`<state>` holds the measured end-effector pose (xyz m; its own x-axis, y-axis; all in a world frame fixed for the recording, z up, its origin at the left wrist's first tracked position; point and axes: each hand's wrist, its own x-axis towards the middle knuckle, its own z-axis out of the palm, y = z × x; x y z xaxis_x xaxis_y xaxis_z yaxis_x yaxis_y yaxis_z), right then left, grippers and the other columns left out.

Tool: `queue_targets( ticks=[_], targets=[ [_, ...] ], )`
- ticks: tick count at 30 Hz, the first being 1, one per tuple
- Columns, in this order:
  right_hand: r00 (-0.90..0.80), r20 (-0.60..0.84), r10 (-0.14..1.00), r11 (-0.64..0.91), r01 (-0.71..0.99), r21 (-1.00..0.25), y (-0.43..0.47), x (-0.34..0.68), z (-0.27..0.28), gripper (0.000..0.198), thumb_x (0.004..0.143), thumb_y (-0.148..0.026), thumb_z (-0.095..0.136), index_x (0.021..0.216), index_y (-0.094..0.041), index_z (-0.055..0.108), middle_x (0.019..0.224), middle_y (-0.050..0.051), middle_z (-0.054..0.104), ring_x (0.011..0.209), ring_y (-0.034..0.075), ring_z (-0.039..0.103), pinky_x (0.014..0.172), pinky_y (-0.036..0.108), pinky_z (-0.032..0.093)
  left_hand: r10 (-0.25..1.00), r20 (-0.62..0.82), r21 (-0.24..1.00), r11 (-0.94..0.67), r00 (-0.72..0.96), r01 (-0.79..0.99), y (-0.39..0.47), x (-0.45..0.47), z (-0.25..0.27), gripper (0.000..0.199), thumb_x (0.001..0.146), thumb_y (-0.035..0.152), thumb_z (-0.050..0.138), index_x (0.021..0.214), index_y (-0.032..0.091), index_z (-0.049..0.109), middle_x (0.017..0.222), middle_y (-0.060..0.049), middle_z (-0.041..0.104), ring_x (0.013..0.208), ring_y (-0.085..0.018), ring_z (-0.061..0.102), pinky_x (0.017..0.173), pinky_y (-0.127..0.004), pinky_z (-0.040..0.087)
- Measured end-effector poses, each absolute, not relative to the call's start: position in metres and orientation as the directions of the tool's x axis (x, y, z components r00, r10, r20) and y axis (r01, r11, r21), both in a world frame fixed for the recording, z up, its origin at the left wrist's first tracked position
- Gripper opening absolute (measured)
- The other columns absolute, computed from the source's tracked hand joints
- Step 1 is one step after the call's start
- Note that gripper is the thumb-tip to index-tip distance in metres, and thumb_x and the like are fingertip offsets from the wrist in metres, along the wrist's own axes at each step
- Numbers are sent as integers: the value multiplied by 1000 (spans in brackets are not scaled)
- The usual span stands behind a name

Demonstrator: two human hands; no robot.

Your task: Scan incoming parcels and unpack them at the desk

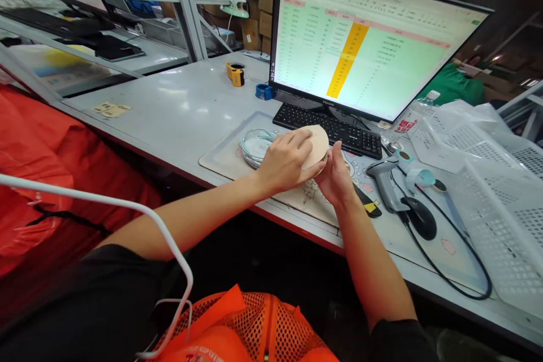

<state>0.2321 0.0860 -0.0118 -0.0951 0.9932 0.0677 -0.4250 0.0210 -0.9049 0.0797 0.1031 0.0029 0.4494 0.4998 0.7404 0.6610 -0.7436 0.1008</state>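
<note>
My left hand [286, 161] lies over a flat, beige, rounded piece [317, 144], its fingers curled across the face and the thumb along the lower edge. My right hand [337, 175] meets the same piece at its lower right, thumb raised and the other fingers partly hidden behind my left hand. What the piece is made of I cannot make out. Just left of my left hand, a coiled pale cable [253, 147] in what looks like clear wrapping rests on the desk mat [227, 153].
A keyboard [339, 136] and a monitor [365, 39] stand behind my hands. To the right are a barcode scanner [387, 184], a black mouse [419, 218], a looping cord and a white perforated basket [500, 226]. Yellow [236, 73] and blue tape [265, 91] items sit farther back.
</note>
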Motion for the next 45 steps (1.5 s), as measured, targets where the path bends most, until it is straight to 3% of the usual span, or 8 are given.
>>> queue_targets(
  ticks=[4, 7, 14, 23, 30, 35, 41, 45],
  targets=[
    [-19, 96, 995, 74, -506, -859, 89, 229, -16, 45, 81, -57, 83, 109, -23, 71, 109, 4, 78, 113, 24, 72, 98, 36, 61, 497, 784, 273, -814, 371, 513, 105, 94, -10, 59, 99, 74, 52, 101, 17, 67, 138, -19, 66, 142, -38, 50, 121, -56, 39],
    [52, 79, 996, 94, -489, -867, 94, 235, -17, 42, 76, -43, 86, 109, -23, 70, 109, 4, 78, 111, 25, 72, 99, 38, 60, 517, 814, 400, -829, 264, 390, 110, 87, -6, 58, 101, 74, 47, 117, 20, 60, 141, -18, 64, 142, -33, 52, 123, -55, 39],
    [94, 132, 987, 160, -464, -871, 90, 243, -8, 46, 77, -42, 82, 116, -25, 66, 117, 3, 77, 115, 25, 69, 101, 39, 58, 354, 732, 257, -935, 582, 246, 128, 42, -2, 117, 76, 85, 73, 165, 25, 26, 176, -24, 20, 164, -42, 20, 129, -65, 27],
    [-26, 121, 992, 97, -434, -896, 79, 220, -11, 56, 77, -45, 83, 127, -31, 63, 132, 0, 72, 120, 24, 68, 101, 38, 58, 361, 862, 146, -850, 357, 507, 112, 69, -20, 92, 85, 73, 74, 152, 18, 44, 167, -25, 38, 163, -40, 21, 130, -63, 26],
    [-16, 83, 996, 77, -242, -967, 88, 259, -6, 68, 68, -44, 89, 127, -29, 58, 119, 2, 73, 103, 26, 69, 84, 37, 59, 554, 659, 389, -830, 509, 401, 126, 30, 3, 126, 66, 85, 81, 165, 29, 28, 177, -22, 17, 163, -43, 19, 129, -64, 27],
    [-199, 60, 978, 23, -182, -983, 85, 270, -3, 58, 71, -40, 93, 121, -26, 68, 113, 3, 75, 96, 23, 69, 79, 33, 57, 576, 459, 431, -810, 677, 397, 124, 16, 0, 122, 68, 64, 94, 167, 32, 30, 163, -19, 42, 151, -41, 44, 124, -58, 40],
    [-142, 136, 980, 94, -269, -958, 89, 248, -14, 57, 81, -51, 83, 129, -24, 69, 131, 7, 72, 118, 27, 67, 98, 39, 57, 743, 597, 366, -588, 302, 721, 108, 42, -34, 108, 70, 54, 96, 159, 20, 46, 147, -22, 49, 136, -43, 52, 115, -60, 47],
    [92, 272, 958, 282, -118, -952, 98, 241, -30, 72, 75, -47, 89, 137, -26, 59, 140, 7, 66, 126, 25, 62, 111, 39, 51, 756, 622, 407, -536, 206, 739, 105, 56, -37, 111, 74, 70, 87, 161, 20, 40, 147, -23, 51, 134, -43, 55, 111, -58, 49]
  ],
)
